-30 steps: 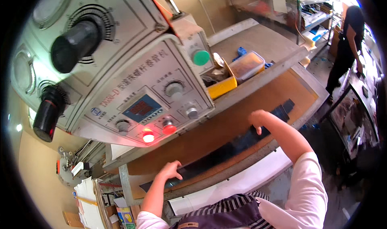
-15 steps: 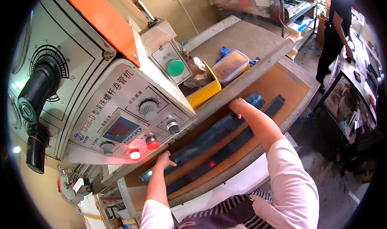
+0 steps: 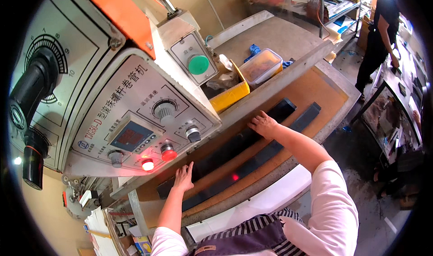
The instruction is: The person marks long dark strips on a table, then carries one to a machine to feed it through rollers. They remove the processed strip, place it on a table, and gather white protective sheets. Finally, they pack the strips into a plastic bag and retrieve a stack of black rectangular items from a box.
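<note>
Two long black strips lie side by side on the brown surface [image 3: 315, 91] of a big machine, seen from the head camera. The far black strip [image 3: 225, 154] runs right along the edge of the machine's body. The near black strip [image 3: 270, 147] lies just beside it, closer to the person, with a small red dot of light on it.

The left hand [image 3: 183, 178] rests flat on the left part of the far black strip, fingers spread out and loose, gripping nothing. The right hand [image 3: 263, 124] lies flat on the same strip farther to the right, fingers stretched out and pressing down, also gripping nothing. Both hands are well apart from each other.

Above the hands sits a slanted grey control panel [image 3: 135, 120] with a small screen, round knobs and two glowing red buttons [image 3: 158, 159]. A big green button [image 3: 198, 64] sits on a box higher up. Behind the panel stands a yellow tray [image 3: 230, 96], and near it a clear plastic box [image 3: 261, 66] with an orange rim. A blue cloth [image 3: 253, 53] lies just behind that box. Far off at the top right, another person in black clothes [image 3: 381, 35] stands by a bench.
</note>
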### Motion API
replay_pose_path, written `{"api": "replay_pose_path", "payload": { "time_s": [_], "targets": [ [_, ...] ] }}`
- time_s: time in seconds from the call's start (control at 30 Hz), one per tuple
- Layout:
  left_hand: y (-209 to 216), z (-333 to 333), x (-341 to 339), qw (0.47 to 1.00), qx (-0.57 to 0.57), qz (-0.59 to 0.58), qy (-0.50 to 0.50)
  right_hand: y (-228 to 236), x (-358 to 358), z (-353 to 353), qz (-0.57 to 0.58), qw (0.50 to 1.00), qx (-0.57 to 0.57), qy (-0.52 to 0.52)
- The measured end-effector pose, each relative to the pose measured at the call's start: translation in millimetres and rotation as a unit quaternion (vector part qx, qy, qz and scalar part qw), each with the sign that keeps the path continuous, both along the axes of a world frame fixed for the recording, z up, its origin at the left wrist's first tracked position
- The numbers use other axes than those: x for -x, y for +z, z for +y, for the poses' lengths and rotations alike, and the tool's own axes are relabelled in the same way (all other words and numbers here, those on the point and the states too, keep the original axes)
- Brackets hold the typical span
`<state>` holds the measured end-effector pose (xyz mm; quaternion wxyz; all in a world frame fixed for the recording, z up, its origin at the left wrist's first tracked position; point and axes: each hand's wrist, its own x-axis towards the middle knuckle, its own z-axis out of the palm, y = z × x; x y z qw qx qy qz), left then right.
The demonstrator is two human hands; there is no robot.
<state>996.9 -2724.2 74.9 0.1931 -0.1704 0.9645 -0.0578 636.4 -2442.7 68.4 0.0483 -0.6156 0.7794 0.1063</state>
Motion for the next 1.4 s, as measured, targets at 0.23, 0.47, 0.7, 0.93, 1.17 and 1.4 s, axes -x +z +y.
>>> {"api": "replay_pose_path", "payload": {
  "time_s": [0.23, 0.47, 0.7, 0.93, 1.17, 1.4],
  "targets": [
    [-3.5, -16.1, 29.9, 0.996, -0.041, -0.019, 0.080, -26.6, 24.0, -19.3, 0.041, 0.995, 0.087, -0.035],
    [-16.3, -36.3, 47.7, 0.993, -0.022, 0.023, 0.117, -35.4, 40.6, -41.5, 0.051, 0.994, 0.047, -0.080],
    [5.1, 4.3, -2.7, 0.978, -0.098, 0.133, 0.127, -5.8, 2.0, 17.8, -0.088, 0.988, 0.093, -0.085],
    [15.0, 74.2, -82.2, 0.982, -0.147, 0.046, 0.110, -25.6, -38.4, 100.0, -0.005, 0.995, 0.101, -0.009],
    [-3.3, 69.8, -107.3, 0.980, -0.133, 0.116, 0.097, -2.8, -54.8, 83.3, 0.000, 0.999, 0.045, -0.006],
    [5.4, 81.9, -119.5, 0.974, -0.193, 0.063, 0.103, -17.5, -57.2, 102.2, 0.016, 1.000, 0.021, -0.007]
  ]
}}
